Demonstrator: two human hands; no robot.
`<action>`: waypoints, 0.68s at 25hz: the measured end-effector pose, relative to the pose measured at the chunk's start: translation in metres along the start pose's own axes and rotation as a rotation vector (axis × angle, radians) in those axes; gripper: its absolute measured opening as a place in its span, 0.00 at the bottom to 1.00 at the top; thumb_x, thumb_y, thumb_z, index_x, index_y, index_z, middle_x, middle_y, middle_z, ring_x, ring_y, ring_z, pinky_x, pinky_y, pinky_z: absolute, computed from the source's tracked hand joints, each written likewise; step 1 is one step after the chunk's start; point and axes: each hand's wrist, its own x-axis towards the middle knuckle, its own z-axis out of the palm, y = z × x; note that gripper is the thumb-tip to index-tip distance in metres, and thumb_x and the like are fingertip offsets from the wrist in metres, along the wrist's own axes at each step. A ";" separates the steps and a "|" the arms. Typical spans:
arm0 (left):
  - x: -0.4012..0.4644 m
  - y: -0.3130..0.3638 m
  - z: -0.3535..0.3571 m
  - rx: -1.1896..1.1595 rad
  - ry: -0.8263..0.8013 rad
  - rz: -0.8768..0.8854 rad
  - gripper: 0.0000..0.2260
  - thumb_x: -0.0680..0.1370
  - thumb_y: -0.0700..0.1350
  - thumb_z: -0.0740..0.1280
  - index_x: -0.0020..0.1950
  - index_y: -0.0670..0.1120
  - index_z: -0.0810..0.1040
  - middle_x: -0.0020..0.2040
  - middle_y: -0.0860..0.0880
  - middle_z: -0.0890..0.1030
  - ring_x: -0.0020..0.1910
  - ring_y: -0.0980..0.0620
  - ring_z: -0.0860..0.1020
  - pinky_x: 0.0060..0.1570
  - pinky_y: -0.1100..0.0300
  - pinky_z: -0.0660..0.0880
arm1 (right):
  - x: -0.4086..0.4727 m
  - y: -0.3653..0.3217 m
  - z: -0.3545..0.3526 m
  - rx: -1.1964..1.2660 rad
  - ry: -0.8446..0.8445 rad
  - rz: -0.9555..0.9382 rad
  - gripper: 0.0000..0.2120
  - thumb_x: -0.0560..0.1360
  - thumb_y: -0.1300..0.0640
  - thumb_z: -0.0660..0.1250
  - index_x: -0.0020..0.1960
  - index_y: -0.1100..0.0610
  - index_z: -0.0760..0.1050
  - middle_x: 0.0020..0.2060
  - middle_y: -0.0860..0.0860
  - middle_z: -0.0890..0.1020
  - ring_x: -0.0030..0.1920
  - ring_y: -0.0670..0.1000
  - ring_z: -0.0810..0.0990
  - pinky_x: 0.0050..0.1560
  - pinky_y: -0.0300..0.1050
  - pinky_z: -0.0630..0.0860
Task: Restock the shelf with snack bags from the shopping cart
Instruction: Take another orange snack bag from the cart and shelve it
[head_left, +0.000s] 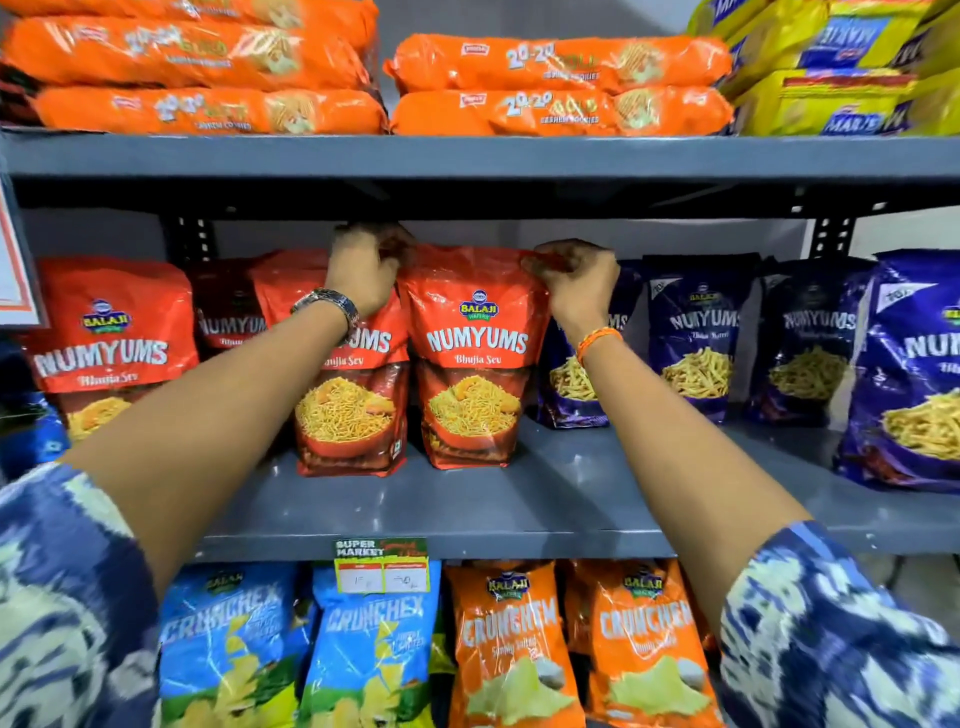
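Both hands, left hand (363, 275) and right hand (576, 286), pinch the top corners of a red Numyums bag (475, 358). It stands upright on the grey middle shelf (467, 509), just beside another red bag (353, 405), purple bags (696, 338) on its other side.

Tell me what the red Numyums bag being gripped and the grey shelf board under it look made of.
Red Numyums bag: seemingly thin glossy plastic film, going by its glare and crinkles where the left hand and right hand pinch its top corners. Grey shelf board: likely painted metal, matte and smooth, with slotted uprights behind.
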 end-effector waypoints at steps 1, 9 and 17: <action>0.000 -0.002 0.002 -0.006 0.000 0.024 0.10 0.73 0.31 0.65 0.51 0.33 0.82 0.50 0.31 0.83 0.50 0.32 0.81 0.51 0.50 0.76 | 0.002 0.003 0.002 -0.022 0.007 -0.018 0.09 0.63 0.65 0.81 0.39 0.55 0.85 0.36 0.50 0.86 0.37 0.43 0.85 0.43 0.41 0.83; 0.007 -0.011 0.009 -0.084 -0.071 0.047 0.12 0.76 0.34 0.65 0.56 0.41 0.83 0.55 0.41 0.85 0.56 0.42 0.81 0.55 0.63 0.71 | 0.013 0.011 0.005 -0.118 -0.019 0.010 0.10 0.64 0.65 0.80 0.39 0.53 0.84 0.37 0.50 0.87 0.40 0.46 0.86 0.49 0.48 0.85; -0.017 0.015 0.014 -0.255 0.121 -0.097 0.14 0.72 0.48 0.71 0.55 0.47 0.84 0.49 0.47 0.86 0.55 0.48 0.81 0.63 0.60 0.71 | -0.014 -0.014 -0.046 0.019 -0.126 0.045 0.27 0.68 0.61 0.79 0.64 0.64 0.77 0.59 0.57 0.83 0.57 0.51 0.84 0.57 0.43 0.82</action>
